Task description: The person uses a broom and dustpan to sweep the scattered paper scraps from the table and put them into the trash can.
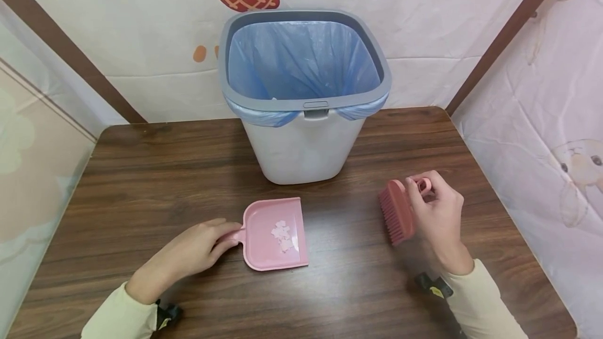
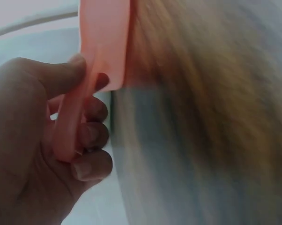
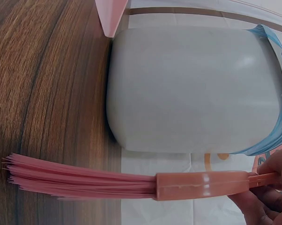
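My left hand (image 1: 195, 247) grips the handle of a pink dustpan (image 1: 261, 247) close over the table, its straight edge facing right. Small white scraps (image 1: 281, 231) lie in the pan near that edge. In the left wrist view the thumb and fingers wrap around the dustpan handle (image 2: 70, 126). On the right, my right hand (image 1: 440, 213) pinches a pink hand brush (image 1: 402, 211) by its looped handle. The right wrist view shows the brush's bristles (image 3: 85, 180) pointing toward the tabletop, with the thumb and fingers at the handle end.
Behind the dustpan a pale grey bin (image 1: 301, 150) stands at the back of the brown wooden table (image 1: 165, 171), lined with a blue bag (image 1: 306, 56). Printed white cloth (image 1: 155, 35) hangs behind the table and along its sides.
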